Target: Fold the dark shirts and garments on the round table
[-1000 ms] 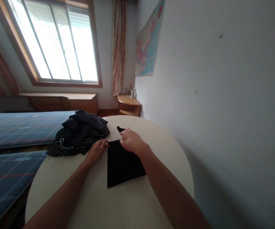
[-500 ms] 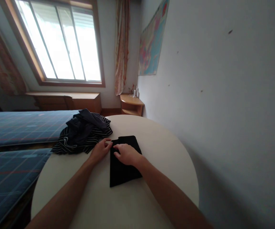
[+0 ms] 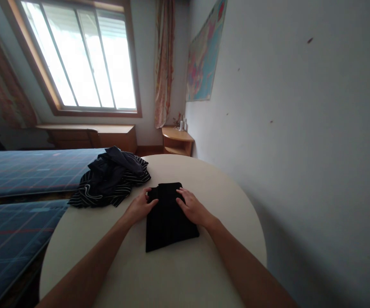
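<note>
A folded black garment (image 3: 167, 226) lies flat on the round cream table (image 3: 172, 278), its top edge slightly stepped. My left hand (image 3: 138, 206) rests at its upper left edge, thumb stretched over the cloth and fingertips by the corner. On the upper right side lies my right hand (image 3: 193, 207), fingers apart and touching the fabric. Neither hand lifts the garment. Behind my left hand sits a crumpled pile of dark clothes (image 3: 111, 177), some of it black with white stripes.
Blue plaid mattresses (image 3: 27, 175) stand left of the table. A white wall (image 3: 300, 149) runs along the right, with a map (image 3: 206, 55) on it. Farther back are a wooden corner shelf (image 3: 177, 134), a low desk (image 3: 108, 130) and a window (image 3: 82, 60).
My right hand has moved right, from the garment's left-middle to its right side. My left thumb has come over the cloth. The garment's right side now shows more fully.
</note>
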Demonstrator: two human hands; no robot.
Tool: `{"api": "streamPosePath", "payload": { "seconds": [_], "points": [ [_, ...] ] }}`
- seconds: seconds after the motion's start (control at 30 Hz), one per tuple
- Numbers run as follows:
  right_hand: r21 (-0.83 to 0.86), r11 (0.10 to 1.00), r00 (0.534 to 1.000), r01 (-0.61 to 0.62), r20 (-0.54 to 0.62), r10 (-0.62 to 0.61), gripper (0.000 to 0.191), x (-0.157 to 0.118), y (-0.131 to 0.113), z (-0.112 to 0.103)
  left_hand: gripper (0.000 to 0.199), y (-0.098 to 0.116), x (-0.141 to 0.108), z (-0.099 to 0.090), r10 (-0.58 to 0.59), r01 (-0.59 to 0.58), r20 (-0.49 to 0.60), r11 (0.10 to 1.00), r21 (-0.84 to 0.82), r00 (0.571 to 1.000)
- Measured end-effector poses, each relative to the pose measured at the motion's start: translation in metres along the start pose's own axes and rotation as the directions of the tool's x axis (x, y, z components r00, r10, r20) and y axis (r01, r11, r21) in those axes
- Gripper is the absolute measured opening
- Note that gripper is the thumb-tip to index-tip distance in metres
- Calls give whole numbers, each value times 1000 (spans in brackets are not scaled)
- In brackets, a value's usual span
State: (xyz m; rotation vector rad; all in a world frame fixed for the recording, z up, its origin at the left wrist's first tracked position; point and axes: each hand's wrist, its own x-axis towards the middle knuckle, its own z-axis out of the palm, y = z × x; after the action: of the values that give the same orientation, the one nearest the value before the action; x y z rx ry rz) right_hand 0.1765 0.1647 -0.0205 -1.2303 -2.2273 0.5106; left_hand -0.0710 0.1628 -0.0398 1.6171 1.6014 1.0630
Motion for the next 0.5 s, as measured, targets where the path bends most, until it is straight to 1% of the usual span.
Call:
{"api": "streamPosePath", "payload": {
  "seconds": [0.13, 0.2, 0.27, 0.37, 0.5],
  "points": [
    [-33, 989, 989, -145, -7, 145, 55, 4, 9, 4, 61, -2, 2, 2, -69, 69, 5, 985, -161, 998],
    [-41, 979, 979, -201, 17, 202, 57, 4, 9, 5, 59, 0, 2, 1, -97, 94, -7, 975, -201, 995],
    [-39, 967, 966, -251, 52, 252, 60, 3, 6, 4, 56, 2, 3, -1, -153, 148, -7, 962, -229, 988],
    [-47, 957, 952, -287, 98, 291, 61, 1, 1, 3, 51, 8, 3, -5, -240, 236, 19, 935, -265, 971],
    [-64, 955, 947, -290, 125, 296, 62, 0, -4, 4, 43, 14, 2, -9, -273, 270, 26, 926, -263, 962]
  ]
}}
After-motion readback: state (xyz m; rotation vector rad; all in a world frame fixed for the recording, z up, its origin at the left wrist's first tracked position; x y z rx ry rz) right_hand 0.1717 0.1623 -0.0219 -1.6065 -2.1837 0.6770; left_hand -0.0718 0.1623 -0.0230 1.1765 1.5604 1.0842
